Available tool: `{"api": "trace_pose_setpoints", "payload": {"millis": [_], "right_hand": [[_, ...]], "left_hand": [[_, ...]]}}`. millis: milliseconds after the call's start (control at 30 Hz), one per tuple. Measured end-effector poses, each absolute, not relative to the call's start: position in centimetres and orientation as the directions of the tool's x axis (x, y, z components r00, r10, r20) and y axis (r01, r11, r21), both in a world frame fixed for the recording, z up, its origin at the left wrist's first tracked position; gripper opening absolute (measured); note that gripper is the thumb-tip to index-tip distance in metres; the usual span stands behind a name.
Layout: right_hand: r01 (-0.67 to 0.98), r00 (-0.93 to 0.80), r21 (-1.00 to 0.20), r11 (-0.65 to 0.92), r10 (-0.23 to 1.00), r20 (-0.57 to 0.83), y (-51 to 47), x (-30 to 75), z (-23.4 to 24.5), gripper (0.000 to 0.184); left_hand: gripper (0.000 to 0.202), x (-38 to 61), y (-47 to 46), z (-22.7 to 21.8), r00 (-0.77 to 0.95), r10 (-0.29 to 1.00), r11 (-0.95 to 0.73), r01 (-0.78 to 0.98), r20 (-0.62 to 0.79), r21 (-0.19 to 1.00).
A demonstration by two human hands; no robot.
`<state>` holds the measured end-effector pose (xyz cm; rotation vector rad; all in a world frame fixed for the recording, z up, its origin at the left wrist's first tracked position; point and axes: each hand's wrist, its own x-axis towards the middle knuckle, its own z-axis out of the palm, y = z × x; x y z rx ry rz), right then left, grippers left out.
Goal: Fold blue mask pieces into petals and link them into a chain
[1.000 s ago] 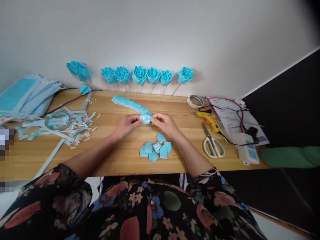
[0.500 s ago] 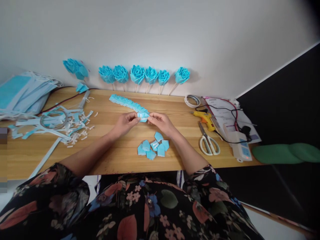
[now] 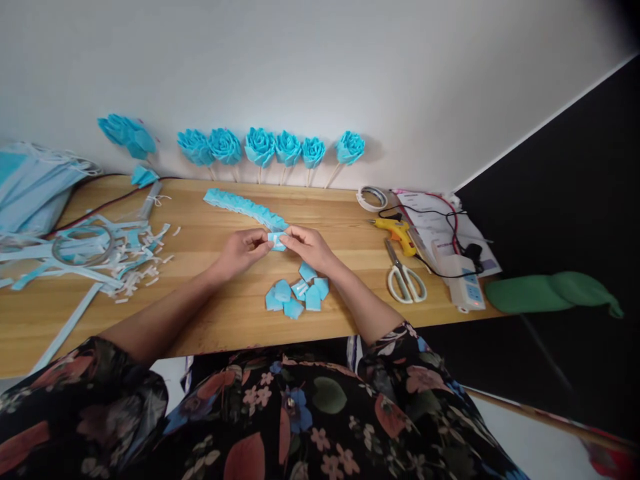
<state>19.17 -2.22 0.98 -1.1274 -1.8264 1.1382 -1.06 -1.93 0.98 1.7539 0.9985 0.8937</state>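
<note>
At the near end of a long pleated blue strip [image 3: 244, 207], my two hands pinch a folded blue fabric piece with white tape on it. My left hand [image 3: 243, 252] grips its left edge between thumb and fingertips. From the right, my right hand [image 3: 309, 247] closes on the same folded piece [image 3: 275, 244], its thumb laid over the white part. The strip runs away to the upper left on the wooden table [image 3: 200, 233]. Below my hands lies a loose cluster of several folded blue pieces [image 3: 313, 298], one showing white tape.
Several blue fabric roses [image 3: 260, 147] on sticks lean along the wall. At left are stacked face masks [image 3: 43, 187], scraps [image 3: 135, 257] and a clear tape roll [image 3: 84, 245]. At right lie white tape [image 3: 372, 199], a glue gun [image 3: 400, 235], scissors [image 3: 406, 280] and a power strip [image 3: 467, 290].
The view has turned a little to the right, so everything sits further left. My right thumb has come further over the folded piece, and my left fingers sit at its left edge.
</note>
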Motion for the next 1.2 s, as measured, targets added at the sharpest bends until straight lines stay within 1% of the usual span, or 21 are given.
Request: {"api": "trace_pose_setpoints", "payload": {"millis": [233, 300, 500, 767, 833, 933, 1000, 1100, 1200], "right_hand": [[0.115, -0.358, -0.980, 0.162, 0.927, 0.111, -1.9, 19.7, 1.3, 0.041], [0.095, -0.363, -0.983, 0.160, 0.925, 0.115, -1.9, 19.8, 1.5, 0.038], [0.183, -0.342, -0.971, 0.154, 0.936, 0.084, -2.0, 19.5, 1.5, 0.034], [0.184, -0.347, -0.964, 0.190, 0.930, 0.117, -2.1, 19.4, 1.4, 0.027], [0.200, -0.323, -0.957, 0.208, 0.937, 0.136, -2.1, 19.4, 1.4, 0.027], [0.265, -0.224, -0.933, 0.241, 0.957, 0.184, -2.2, 19.2, 1.4, 0.026], [0.328, -0.164, -0.903, 0.278, 0.958, 0.236, -2.4, 18.9, 1.4, 0.023], [0.410, -0.154, -0.834, 0.370, 0.929, 0.337, -2.7, 18.5, 1.3, 0.018], [0.453, -0.179, -0.776, 0.439, 0.897, 0.403, -2.9, 18.2, 1.1, 0.017]], "left_hand": [[0.033, -1.2, -1.7, 0.9, 0.324, 0.935, -0.204, 0.152, 0.146, 0.967], [0.034, -1.2, -1.6, 0.9, 0.302, 0.942, -0.196, 0.142, 0.146, 0.970], [0.034, -1.2, -1.6, 0.9, 0.299, 0.942, -0.209, 0.165, 0.153, 0.964], [0.031, -1.2, -1.4, 0.5, 0.326, 0.928, -0.260, 0.211, 0.183, 0.942], [0.026, -1.2, -1.3, 0.2, 0.289, 0.931, -0.283, 0.182, 0.224, 0.942], [0.022, -1.1, -1.4, 0.2, 0.135, 0.936, -0.344, 0.138, 0.326, 0.929], [0.018, -0.9, -1.9, 0.5, 0.087, 0.908, -0.418, 0.198, 0.409, 0.887], [0.020, -0.6, -2.5, 1.2, 0.180, 0.858, -0.513, 0.306, 0.480, 0.802], [0.015, -0.3, -2.8, 1.2, 0.248, 0.856, -0.516, 0.350, 0.453, 0.782]]}}
